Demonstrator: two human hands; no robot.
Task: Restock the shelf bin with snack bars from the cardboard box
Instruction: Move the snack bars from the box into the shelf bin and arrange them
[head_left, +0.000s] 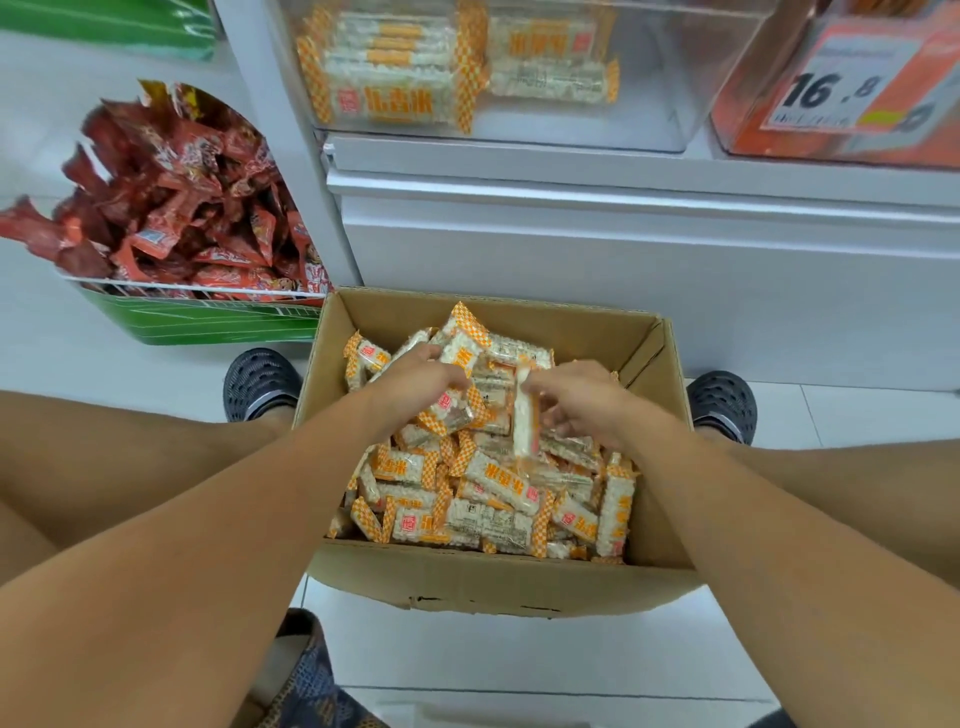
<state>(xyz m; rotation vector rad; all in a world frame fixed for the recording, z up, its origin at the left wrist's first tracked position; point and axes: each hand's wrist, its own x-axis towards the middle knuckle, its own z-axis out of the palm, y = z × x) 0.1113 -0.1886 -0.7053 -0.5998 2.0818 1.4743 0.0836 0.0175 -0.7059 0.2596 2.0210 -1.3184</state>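
Both hands were in the cardboard box (498, 582): left hand (415, 382) gripped a few snack bars (457, 358), right hand (576, 397) pinched one bar (524, 415) on end. Best to square them into one stack before lifting to the clear shelf bin (675, 104) above, still mostly empty.

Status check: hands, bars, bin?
Both hands in cardboard box: left hand and right hand each grip snack bars. Shelf bin part filled. Nothing blocking.

**Colours and patterns recorded**

Snack bars (483, 493) are wrapped in clear film with orange-and-white chequered ends and red seals. The cardboard box (498, 582) is plain brown. At ten o'clock, red packets (176, 208) are noted in a green-fronted bin (208, 322). Black perforated shoes (260, 382) are observed.
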